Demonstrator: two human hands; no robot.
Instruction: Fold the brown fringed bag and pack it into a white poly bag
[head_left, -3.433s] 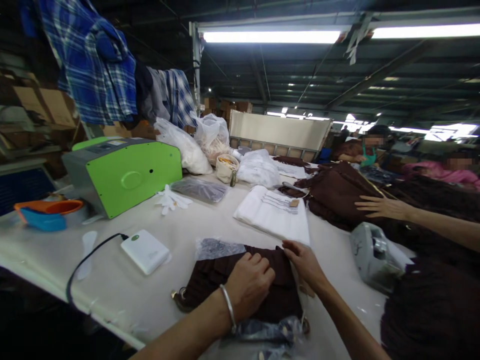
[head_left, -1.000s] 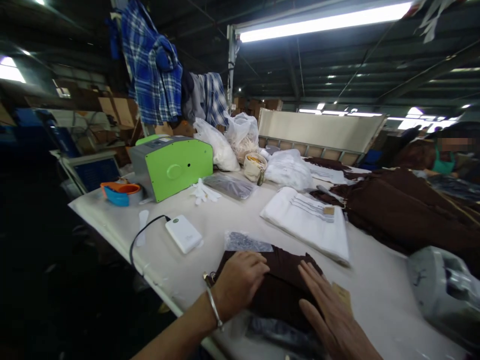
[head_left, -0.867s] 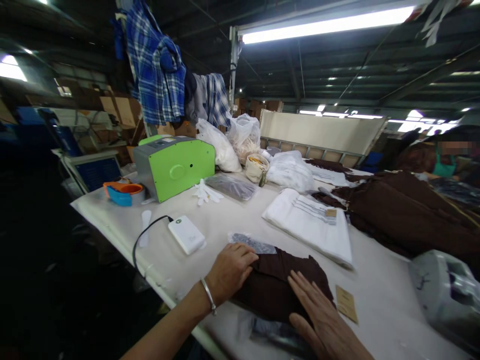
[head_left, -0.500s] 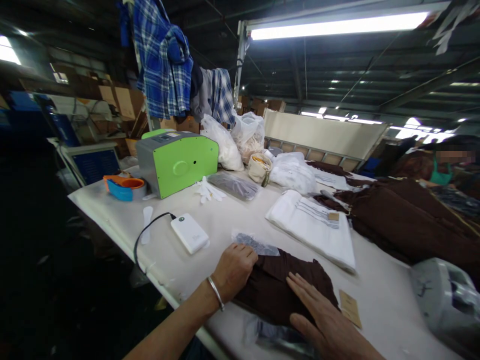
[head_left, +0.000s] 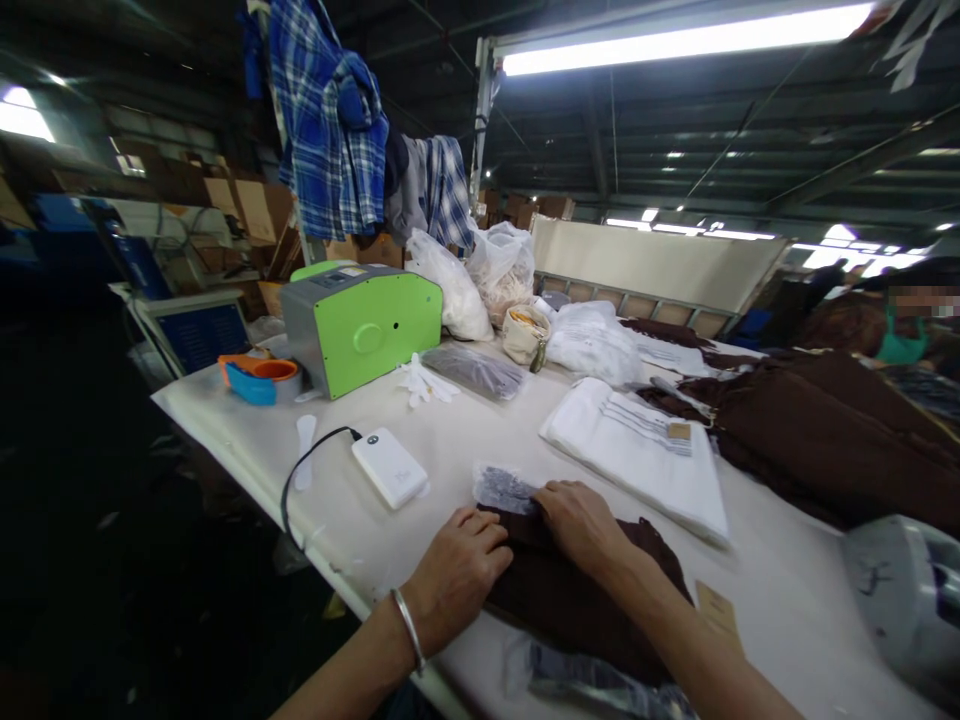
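Note:
A folded dark brown cloth [head_left: 577,590] lies on the table in front of me. My left hand [head_left: 461,565], with a silver bangle at the wrist, has its fingers curled on the cloth's left far corner. My right hand [head_left: 581,520] reaches over the cloth, its bent fingertips gripping the far edge beside a clear plastic packet [head_left: 502,488] with dark contents. Part of that packet's near side is covered by cloth. Closer to me, another plastic-wrapped dark item [head_left: 592,680] is partly under the cloth and my right forearm.
White folded fabric [head_left: 637,450] with a tan tag lies beyond the cloth. A white power bank [head_left: 390,467] with a cable is to the left, before a green-and-grey machine [head_left: 379,325]. Brown fabric [head_left: 817,430] and a grey device [head_left: 900,590] stand right. One co-worker is at far right.
My right hand has moved from lying flat on the cloth to its far edge, fingers now bent. My left hand has shifted slightly toward me. The view has turned a little left.

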